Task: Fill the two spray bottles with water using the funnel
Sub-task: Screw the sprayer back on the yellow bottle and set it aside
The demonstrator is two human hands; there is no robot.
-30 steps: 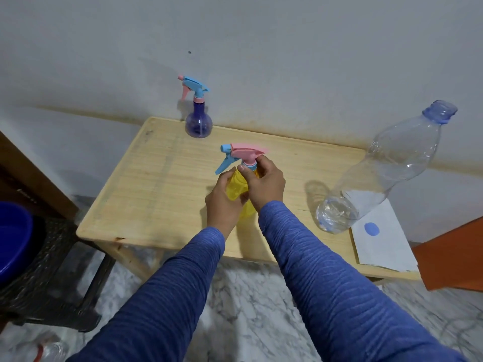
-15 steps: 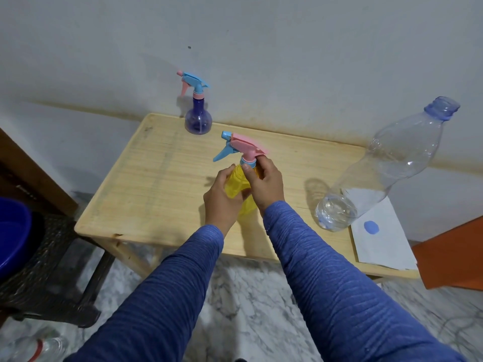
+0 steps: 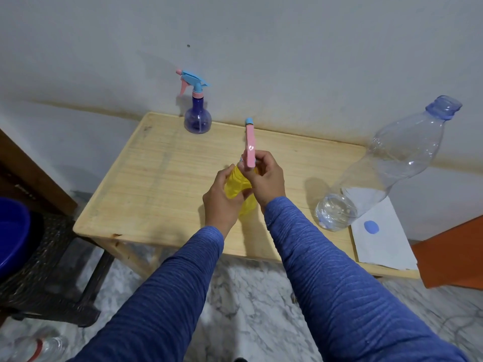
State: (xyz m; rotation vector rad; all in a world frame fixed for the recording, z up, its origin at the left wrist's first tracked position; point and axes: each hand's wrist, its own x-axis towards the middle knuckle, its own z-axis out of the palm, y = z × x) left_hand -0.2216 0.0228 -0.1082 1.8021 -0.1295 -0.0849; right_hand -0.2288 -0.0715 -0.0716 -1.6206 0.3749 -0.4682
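Left hand (image 3: 220, 202) clamps yellow spray bottle (image 3: 239, 188) mid-table; right hand (image 3: 266, 178) pinches its pink spray head (image 3: 249, 147). Risk: bottle slipping if the twist outruns the hold. Count: two spray bottles, purple one (image 3: 197, 118) far left; one water bottle (image 3: 379, 173) right; no funnel visible.

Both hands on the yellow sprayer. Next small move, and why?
Probably keep twisting the pink spray head with the right hand while the left hand steadies the yellow bottle: the head sits on the neck, so nothing can be poured in yet.
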